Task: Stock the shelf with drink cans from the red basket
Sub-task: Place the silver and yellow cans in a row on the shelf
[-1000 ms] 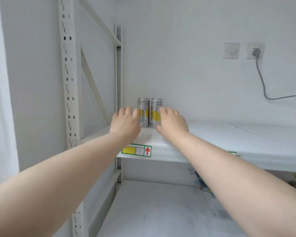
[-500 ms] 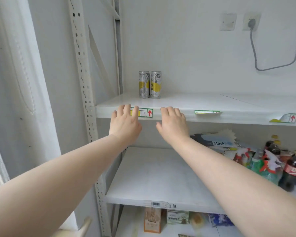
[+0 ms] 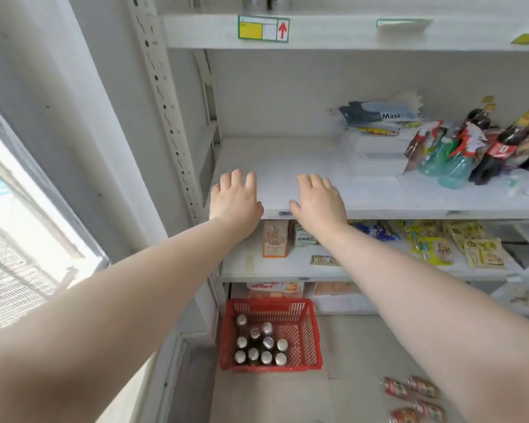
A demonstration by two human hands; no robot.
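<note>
Hands are empty again, folks. Left to right: bright window (image 3: 9, 254) at the far left, then the left hand (image 3: 235, 199), flat, fingers straight and slightly spread, holding nothing, over the front edge of the middle shelf (image 3: 287, 154). A second ago both hands were up at the top shelf (image 3: 333, 32), right by the two cans (image 3: 252, 0) standing there. Now they've dropped a level and the view has tipped down. I'd read that as one pair stocked and the next trip starting.

Down on the floor, between the arms, sits the red basket (image 3: 311, 329) with roughly ten drink cans (image 3: 260, 345) upright in its left half. The right hand (image 3: 318, 203) matches the left: relaxed, fingers straight, nothing in it.

Can't tell whether either palm actually touches the shelf. The stocked pair is cut off at the top edge, only the bottoms show. The bottles (image 3: 486, 148) far right are blurry, and the reddish things (image 3: 409, 389) on the floor bottom right are partly cut off, cans maybe.
</note>
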